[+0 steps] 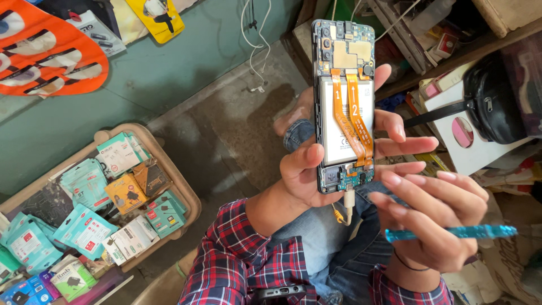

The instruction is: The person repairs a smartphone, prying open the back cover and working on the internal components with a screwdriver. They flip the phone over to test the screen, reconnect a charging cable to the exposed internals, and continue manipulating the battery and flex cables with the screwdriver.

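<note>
Two bare hands are seen from above, both at work around an opened smartphone with its back cover removed (pixel 345 101). The phone is held upright in the left hand (pixel 307 172), its long axis running nearly vertical in the view, with the camera end at the top and the charging port at the bottom. The left fingers (pixel 403 146) are wrapped around the phone from behind, their tips showing at its right edge, while the thumb is pressed against the lower left edge; the hand is thus clamped on the phone. Two orange flex ribbon cables (pixel 353 116) are laid lengthwise over the white battery (pixel 330 141), running from the upper circuit board down to the small lower board. A white charging cable plug (pixel 349 204) is inserted in the port at the bottom.

The right hand (pixel 437 217) is held just below and to the right of the phone's lower end, nearer to the plug than the left. Its fingers are closed together on a translucent blue plastic screwdriver handle (pixel 451 232), which lies roughly horizontal, pointing rightward away from the phone. The phone lies up and to the left of these fingers.

A tan plastic tray (pixel 189 195) of packaged accessories is seen at the lower left.
</note>
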### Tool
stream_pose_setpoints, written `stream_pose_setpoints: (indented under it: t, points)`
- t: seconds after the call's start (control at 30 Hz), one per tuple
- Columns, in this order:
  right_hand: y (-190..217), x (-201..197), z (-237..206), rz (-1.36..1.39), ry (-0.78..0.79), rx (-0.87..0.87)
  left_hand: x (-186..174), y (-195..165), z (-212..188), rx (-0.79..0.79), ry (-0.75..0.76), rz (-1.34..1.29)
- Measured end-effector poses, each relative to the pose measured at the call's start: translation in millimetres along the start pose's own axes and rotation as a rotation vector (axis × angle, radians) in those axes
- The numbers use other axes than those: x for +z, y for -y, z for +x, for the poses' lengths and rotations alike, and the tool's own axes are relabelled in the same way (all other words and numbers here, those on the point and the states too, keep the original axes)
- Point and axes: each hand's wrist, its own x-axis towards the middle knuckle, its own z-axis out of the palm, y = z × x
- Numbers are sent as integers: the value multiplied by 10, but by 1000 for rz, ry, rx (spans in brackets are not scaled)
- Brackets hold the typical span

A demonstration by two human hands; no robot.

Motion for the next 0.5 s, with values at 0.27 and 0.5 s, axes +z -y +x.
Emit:
stream_pose_setpoints:
  t: [0.27, 0.5]
  points:
    - [46, -6, -11, 1, 87, -40, 12, 0, -4, 8, -14, 0]
    - [115, 4, 42, -39, 99, -51, 21, 7, -5, -6, -8, 30]
